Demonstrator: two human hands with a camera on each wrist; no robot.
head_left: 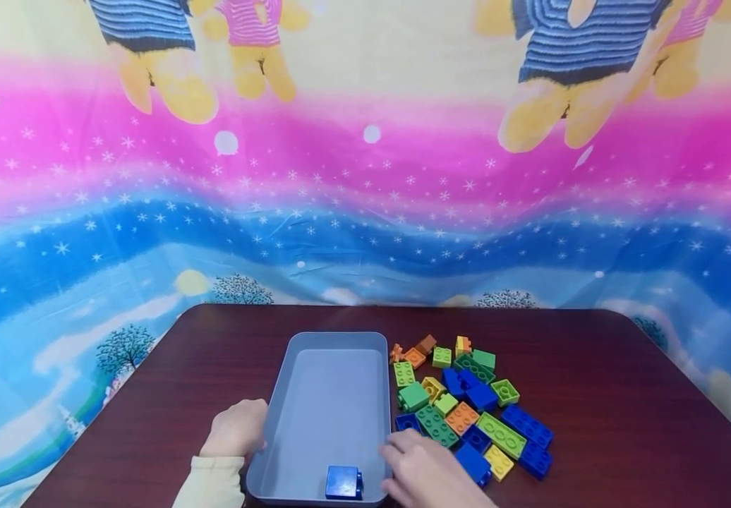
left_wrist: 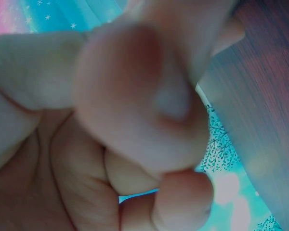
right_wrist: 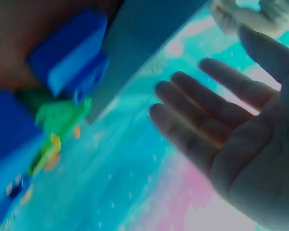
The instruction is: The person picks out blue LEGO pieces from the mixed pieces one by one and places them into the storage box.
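A blue brick [head_left: 342, 482] lies on its side near the front right of the grey tray [head_left: 327, 416] in the head view. My left hand [head_left: 236, 428] is by the tray's left wall. In the left wrist view its fingers [left_wrist: 188, 199] are loosely curled, with the blurred thumb in front and nothing held. My right hand [head_left: 432, 469] is at the tray's right wall, between it and the loose bricks. The right wrist view shows the fingers [right_wrist: 197, 106] spread and relaxed, with nothing in the palm.
Right of the tray lies a pile of toy bricks [head_left: 463, 418] in green, blue, yellow and orange. The dark wooden table [head_left: 626, 409] reaches back to a printed curtain [head_left: 365, 176].
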